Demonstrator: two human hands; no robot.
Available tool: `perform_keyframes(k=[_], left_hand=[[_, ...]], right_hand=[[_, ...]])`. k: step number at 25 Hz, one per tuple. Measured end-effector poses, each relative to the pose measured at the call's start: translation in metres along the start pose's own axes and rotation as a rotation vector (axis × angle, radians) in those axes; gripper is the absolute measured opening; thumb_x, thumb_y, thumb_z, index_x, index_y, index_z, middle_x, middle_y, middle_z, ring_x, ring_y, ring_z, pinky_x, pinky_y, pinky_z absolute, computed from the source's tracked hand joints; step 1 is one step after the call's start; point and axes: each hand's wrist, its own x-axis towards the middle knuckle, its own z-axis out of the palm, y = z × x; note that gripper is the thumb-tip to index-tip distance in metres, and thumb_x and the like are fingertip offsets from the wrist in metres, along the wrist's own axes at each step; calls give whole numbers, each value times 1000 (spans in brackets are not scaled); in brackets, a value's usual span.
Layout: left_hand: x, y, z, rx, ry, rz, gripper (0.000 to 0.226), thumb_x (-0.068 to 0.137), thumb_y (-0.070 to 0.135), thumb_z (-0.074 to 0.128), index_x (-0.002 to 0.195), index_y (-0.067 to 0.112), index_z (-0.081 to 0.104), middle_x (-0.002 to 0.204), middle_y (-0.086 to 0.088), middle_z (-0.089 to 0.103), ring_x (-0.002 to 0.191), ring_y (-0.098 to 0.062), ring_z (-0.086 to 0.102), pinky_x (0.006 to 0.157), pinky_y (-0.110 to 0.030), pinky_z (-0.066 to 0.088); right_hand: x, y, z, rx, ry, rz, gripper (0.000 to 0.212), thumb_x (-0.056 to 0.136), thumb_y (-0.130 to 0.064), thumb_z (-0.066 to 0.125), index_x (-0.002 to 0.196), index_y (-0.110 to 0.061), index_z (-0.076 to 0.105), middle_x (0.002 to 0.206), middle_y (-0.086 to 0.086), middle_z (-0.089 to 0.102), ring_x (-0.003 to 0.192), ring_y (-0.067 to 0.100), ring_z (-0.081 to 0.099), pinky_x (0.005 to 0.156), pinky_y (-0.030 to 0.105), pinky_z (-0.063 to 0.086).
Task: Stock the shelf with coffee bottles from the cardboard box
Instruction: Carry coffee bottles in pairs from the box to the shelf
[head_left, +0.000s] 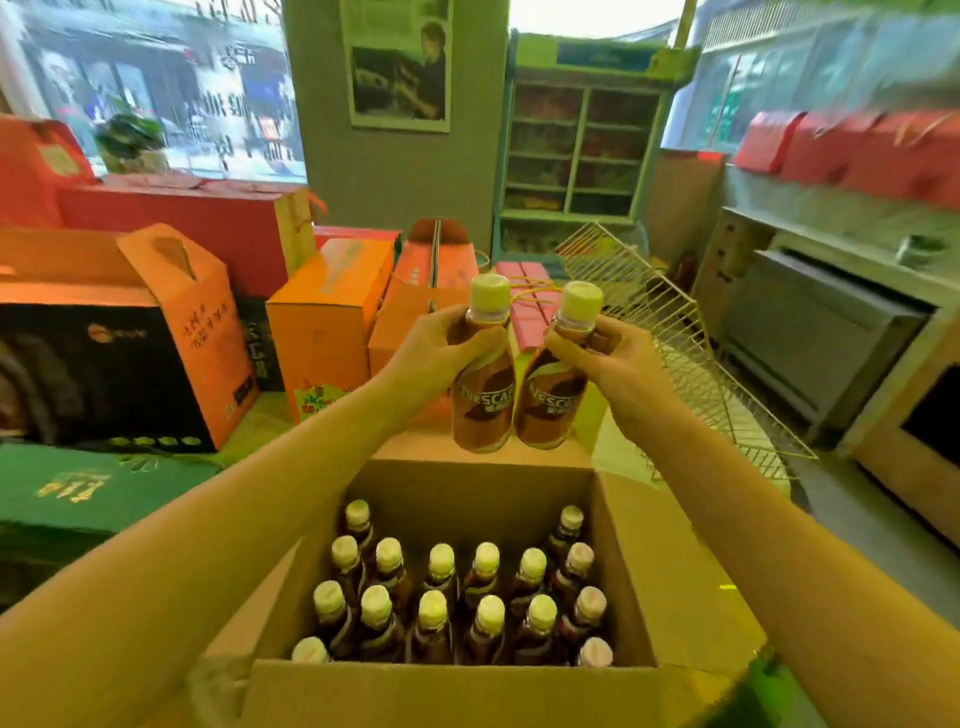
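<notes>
An open cardboard box (447, 686) stands right below me, holding several brown coffee bottles with pale caps (441, 564). My left hand (434, 353) grips the neck of one coffee bottle (483, 410), held upright above the box's far edge. Right beside it, my right hand (605, 358) grips a second coffee bottle (550, 410) by its neck. The two bottles touch side by side. A green shelf unit (582, 150) stands against the far wall; its contents are blurred.
Orange and red gift boxes (332, 322) crowd the floor to the left and ahead. A wire rack (675, 353) leans at the right. A grey counter (831, 332) with red boxes on top lines the right side. A green box (88, 488) lies at the left.
</notes>
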Motion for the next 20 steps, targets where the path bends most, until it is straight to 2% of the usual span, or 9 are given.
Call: perform_keyframes(k=[3, 5, 7, 10, 13, 16, 20], left_hand=[[-8, 32, 14, -11, -85, 69, 16, 90, 18, 56, 105, 22, 60, 100, 2, 66, 96, -10, 62, 86, -25, 48], [-13, 48, 24, -28, -152, 120, 13, 90, 18, 54, 100, 25, 60, 97, 4, 65, 92, -6, 62, 81, -20, 48], [-17, 62, 35, -44, -232, 168, 13, 91, 19, 54, 101, 22, 60, 98, 0, 66, 94, -10, 63, 82, -21, 50], [-29, 82, 48, -110, -356, 218, 10, 91, 19, 53, 96, 26, 59, 94, 2, 66, 88, -7, 63, 74, -19, 49], [-50, 100, 60, -156, -529, 290, 12, 92, 20, 53, 93, 30, 59, 94, 6, 66, 87, -3, 63, 72, -16, 48], [-88, 119, 80, -178, -746, 355, 11, 92, 23, 53, 100, 27, 60, 99, 2, 68, 92, -9, 65, 77, -22, 51], [-171, 151, 122, -266, -1018, 383, 10, 93, 22, 51, 98, 27, 57, 88, 10, 65, 81, 0, 62, 67, -18, 47]], right_hand=[[-22, -35, -16, -12, 90, -48, 18, 82, -4, 66, 100, -5, 65, 82, -1, 68, 66, -3, 66, 65, 12, 53], [-38, -55, -26, -39, 163, -54, 13, 84, -6, 65, 96, -8, 64, 81, -2, 67, 69, 0, 66, 67, 14, 54], [-59, -75, -36, -104, 251, -63, 10, 85, -8, 64, 94, -12, 64, 82, -3, 67, 72, 4, 65, 70, 17, 54], [-98, -101, -47, -220, 362, -67, 9, 86, -10, 63, 92, -16, 65, 82, -4, 68, 70, 0, 66, 67, 14, 53], [-155, -129, -47, -367, 516, -50, 9, 87, -13, 63, 96, -13, 66, 84, -2, 68, 73, 0, 64, 67, 10, 53], [-227, -153, -40, -450, 688, 5, 13, 87, -16, 63, 98, -11, 66, 86, 1, 68, 71, -1, 65, 64, 9, 51], [-345, -193, -27, -533, 953, 107, 15, 87, -18, 64, 101, -13, 65, 89, -1, 69, 77, 1, 64, 63, 6, 50]])
